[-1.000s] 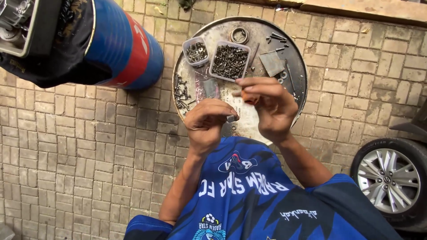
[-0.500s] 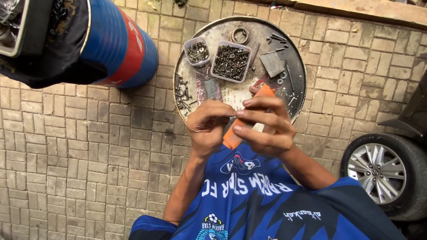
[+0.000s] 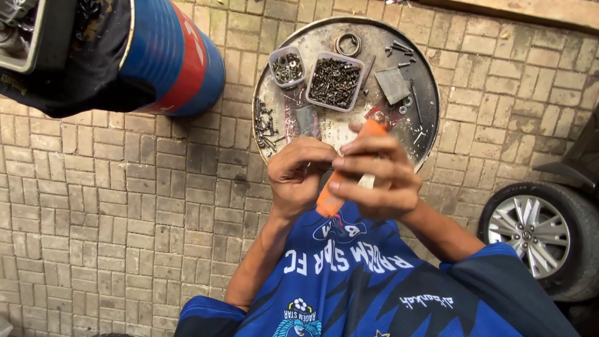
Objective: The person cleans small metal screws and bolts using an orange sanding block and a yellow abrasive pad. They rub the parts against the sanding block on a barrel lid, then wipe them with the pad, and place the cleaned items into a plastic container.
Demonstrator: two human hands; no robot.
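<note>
Blue drum (image 3: pixel 168 56) far left; round metal tray (image 3: pixel 424 125) of screws beyond the hands. Left hand (image 3: pixel 299 178) curled, fingertips pinched at the orange tool's (image 3: pixel 327 200) middle (what they pinch is hidden). Right hand (image 3: pixel 374 178) wraps the tool, held above the lap. Work looks mid-way; loose hardware lies unsorted.
</note>
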